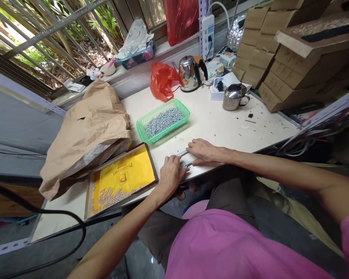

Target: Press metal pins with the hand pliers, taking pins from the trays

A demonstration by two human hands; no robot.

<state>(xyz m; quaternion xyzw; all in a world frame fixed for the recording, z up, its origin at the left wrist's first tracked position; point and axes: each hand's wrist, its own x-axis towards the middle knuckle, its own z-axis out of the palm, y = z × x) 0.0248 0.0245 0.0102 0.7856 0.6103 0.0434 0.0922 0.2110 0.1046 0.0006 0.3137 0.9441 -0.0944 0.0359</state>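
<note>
- Grey metal strips (pixel 184 153) lie between the two hands, just below the middle of the frame, close to the front edge of the table (pixel 203 126).
- Left hand (pixel 171 172) bends its fingers over one end; right hand (pixel 203 150) has half-curled fingers at the other. I cannot tell how tight they squeeze.
- One slip could drop the strips, because the edge is so near.
- Bumping the tray (pixel 151 162), lower left, could spill its little metal pieces (pixel 113 197).
- Its yellow bottom shows an upside-down "P" and maybe "Pr-comfort".
</note>
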